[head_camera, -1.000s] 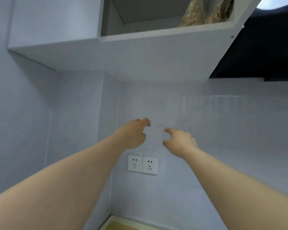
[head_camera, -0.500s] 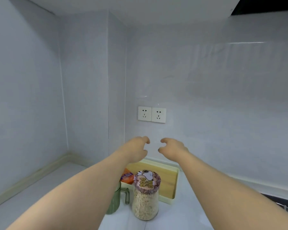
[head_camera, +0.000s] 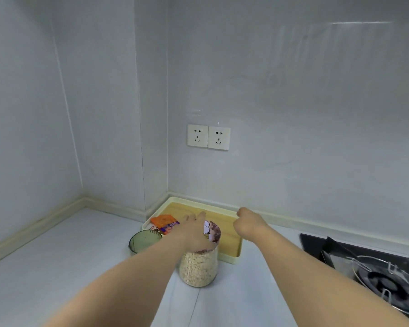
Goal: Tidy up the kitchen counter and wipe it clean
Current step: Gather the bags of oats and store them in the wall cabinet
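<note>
jar (head_camera: 198,270) before tray (head_camera: 230,257), cup (head_camera: 144,240) left (stove (head_camera: 385,282) right)

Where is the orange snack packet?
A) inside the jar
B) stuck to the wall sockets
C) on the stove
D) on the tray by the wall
D: the orange packet lies on the left end of the tray, which sits against the wall.
</note>
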The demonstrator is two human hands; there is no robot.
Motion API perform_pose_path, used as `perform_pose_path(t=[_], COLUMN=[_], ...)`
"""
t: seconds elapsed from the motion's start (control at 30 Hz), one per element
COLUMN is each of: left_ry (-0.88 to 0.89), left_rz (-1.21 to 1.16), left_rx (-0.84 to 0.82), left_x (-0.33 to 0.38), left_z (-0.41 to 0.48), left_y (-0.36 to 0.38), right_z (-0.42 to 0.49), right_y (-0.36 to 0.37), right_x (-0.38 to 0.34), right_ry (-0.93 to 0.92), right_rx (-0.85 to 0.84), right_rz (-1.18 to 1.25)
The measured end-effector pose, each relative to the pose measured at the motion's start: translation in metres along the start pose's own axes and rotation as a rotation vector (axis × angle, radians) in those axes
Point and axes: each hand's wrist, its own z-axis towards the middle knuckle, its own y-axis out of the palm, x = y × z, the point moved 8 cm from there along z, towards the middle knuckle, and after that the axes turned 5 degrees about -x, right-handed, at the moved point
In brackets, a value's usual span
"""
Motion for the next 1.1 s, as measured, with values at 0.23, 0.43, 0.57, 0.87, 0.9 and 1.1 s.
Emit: perform_pose_path(t=[0.23,0.43,0.57,0.87,0.9,1.1], left_ry=[-0.146,-0.18,-0.187,-0.15,-0.125,0.004], left_rz=[0.094,0.069,0.04,-0.221,-0.236,-0.394], left_rx=[-0.028,-0.101,-0.066,0.144,0.184,0.419], left_x=[-0.005,-0.007,-0.009,-0.013,-0.01,0.007], left_z=[0.025,0.039,0.044,0.031,0.028,-0.011], left_y=[0.018,0.024,0.021,-0.056,-0.073,-0.178], right_z=[0.021,0.044,0.054,0.049,0.047,0.006], right_y=[0.019,0.015,0.021,-0.027,-0.035,-0.066], right_x=[0.029,0.03,0.029,-0.015,-0.025,-0.093], right_ry=[0.099,0.095,0.094,-0.015,-0.04,-0.322], right_rx=[-0.099,-0.117,-0.109,-0.08,-0.061,-0.206], right_rz=[0.002,0.06,0.061,0.056,0.062,0.255])
